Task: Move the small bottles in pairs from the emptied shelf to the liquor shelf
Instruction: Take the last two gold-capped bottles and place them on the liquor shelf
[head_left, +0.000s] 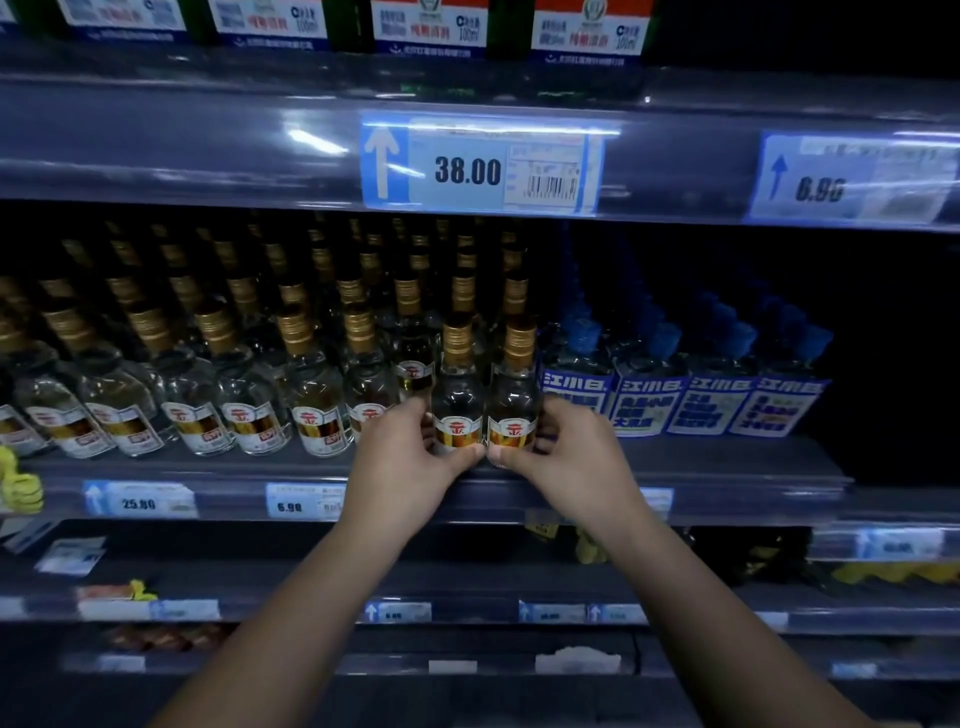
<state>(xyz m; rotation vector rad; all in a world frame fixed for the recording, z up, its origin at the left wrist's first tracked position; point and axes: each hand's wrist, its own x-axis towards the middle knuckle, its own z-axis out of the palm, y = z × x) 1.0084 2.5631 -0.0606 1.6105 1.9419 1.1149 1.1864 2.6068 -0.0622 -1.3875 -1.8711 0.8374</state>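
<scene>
There's your pair: the left bottle (457, 400) and the right bottle (514, 405) stand upright, side by side and touching, straight below the 38.00 price tag (480, 163). They're at the front edge of the liquor shelf (727, 467), gold caps up, red-and-gold labels facing you. Your left hand (410, 462) grips the left bottle, fingers curled round its outer side and thumb across the bottom of the label. Your right hand (571, 457) mirrors that on the right bottle, and the two thumb tips almost meet. Your thumbs hide the bases, so you can't tell whether the bottles are resting on the shelf.

Below and left of the 38.00 tag, rows of matching gold-capped bottles (260, 405) run deep into the shelf. Below and right of it, blue-labelled bottles (717, 400) stand just beside your right bottle. Lower left again, a 6.98 tag (289, 505) sits on the shelf's edge strip.
</scene>
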